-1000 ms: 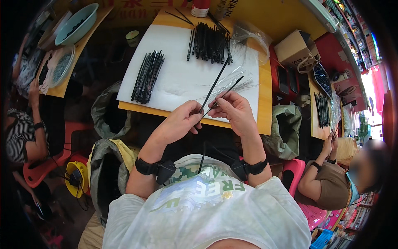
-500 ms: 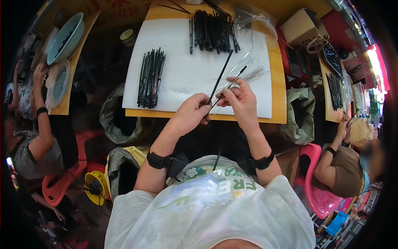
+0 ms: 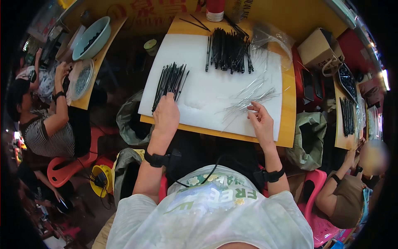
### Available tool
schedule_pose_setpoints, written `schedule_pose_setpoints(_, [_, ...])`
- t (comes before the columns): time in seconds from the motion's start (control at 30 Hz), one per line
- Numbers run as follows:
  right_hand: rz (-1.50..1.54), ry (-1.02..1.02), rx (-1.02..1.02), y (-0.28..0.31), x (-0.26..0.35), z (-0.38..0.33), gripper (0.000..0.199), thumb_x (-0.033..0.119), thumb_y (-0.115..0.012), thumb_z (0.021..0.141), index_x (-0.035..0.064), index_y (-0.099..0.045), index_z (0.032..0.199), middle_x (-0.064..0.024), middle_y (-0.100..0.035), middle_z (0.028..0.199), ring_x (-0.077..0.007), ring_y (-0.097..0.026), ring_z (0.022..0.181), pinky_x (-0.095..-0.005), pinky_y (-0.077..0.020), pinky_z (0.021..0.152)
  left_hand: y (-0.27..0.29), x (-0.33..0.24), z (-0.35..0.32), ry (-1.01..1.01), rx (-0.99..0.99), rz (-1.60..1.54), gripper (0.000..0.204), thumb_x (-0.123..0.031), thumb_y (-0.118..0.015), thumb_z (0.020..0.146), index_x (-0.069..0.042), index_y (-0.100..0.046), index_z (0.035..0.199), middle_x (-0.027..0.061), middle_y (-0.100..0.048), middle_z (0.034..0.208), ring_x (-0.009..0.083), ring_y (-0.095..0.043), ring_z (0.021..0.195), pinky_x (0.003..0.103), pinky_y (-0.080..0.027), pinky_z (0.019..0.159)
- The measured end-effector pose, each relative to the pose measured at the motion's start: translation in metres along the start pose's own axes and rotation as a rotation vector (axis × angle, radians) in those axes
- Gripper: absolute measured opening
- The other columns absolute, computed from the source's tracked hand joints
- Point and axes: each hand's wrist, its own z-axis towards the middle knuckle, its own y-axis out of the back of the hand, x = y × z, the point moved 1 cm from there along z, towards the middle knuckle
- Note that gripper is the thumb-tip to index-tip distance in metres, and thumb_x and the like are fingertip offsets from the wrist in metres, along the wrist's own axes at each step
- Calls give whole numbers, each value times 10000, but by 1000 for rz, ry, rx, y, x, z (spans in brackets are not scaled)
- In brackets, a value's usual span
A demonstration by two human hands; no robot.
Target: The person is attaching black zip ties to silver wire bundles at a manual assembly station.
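Note:
My left hand (image 3: 166, 114) is closed over the lower end of the left bundle of thin black rods (image 3: 173, 79), its fingers round a rod there. Part of the grip is hidden behind the knuckles. On the right, my right hand (image 3: 262, 124) has thumb and forefinger close together at the edge of a loose spread of thin silver wires (image 3: 255, 95), pinching at a wire. A larger pile of black rods (image 3: 230, 52) lies at the back of the white foam sheet (image 3: 199, 97).
The foam sheet rests on a yellow wooden table (image 3: 289, 124). Clear plastic film (image 3: 271, 39) and a red-and-white can (image 3: 215, 10) are at the back. Open sacks (image 3: 307, 141) hang beside the table. Co-workers sit at both sides, near a pale blue basin (image 3: 92, 38) and a cardboard box (image 3: 317, 47).
My hands have parted. The left, which held a black rod in the middle, has moved to the left bundle. The right has gone to the silver wires. The whole view has shifted.

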Motion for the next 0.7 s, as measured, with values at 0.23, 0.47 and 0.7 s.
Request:
schedule_pose_setpoints(0.23, [304,27,-131,5,-24,-3,226,16,-512,890,-34,-551,1108,-79,-624,939,-103,-572,718,-220,-467,646,-5,-26,15,-90,-43,114,167,-25,-482,826,-15,-527,986,183,-519,969,372,-592,853,461,-488,715])
schedule_pose_setpoints(0.47, [376,67,-117,4,-27,-5,171,-4,-487,900,-33,-564,1050,-69,-624,918,-90,-566,700,-214,-459,624,-55,-58,124,-224,-23,-298,191,-138,-629,740,29,-656,828,212,-652,777,353,-634,815,379,-494,763])
schedule_pose_setpoints(0.7, [318,122,-136,4,-30,-10,143,-10,-496,894,-35,-583,1004,-71,-643,876,-91,-582,664,-211,-467,601,-43,-82,156,40,358,-226,221,-80,-575,716,130,-584,783,252,-630,707,310,-656,590,363,-535,576])
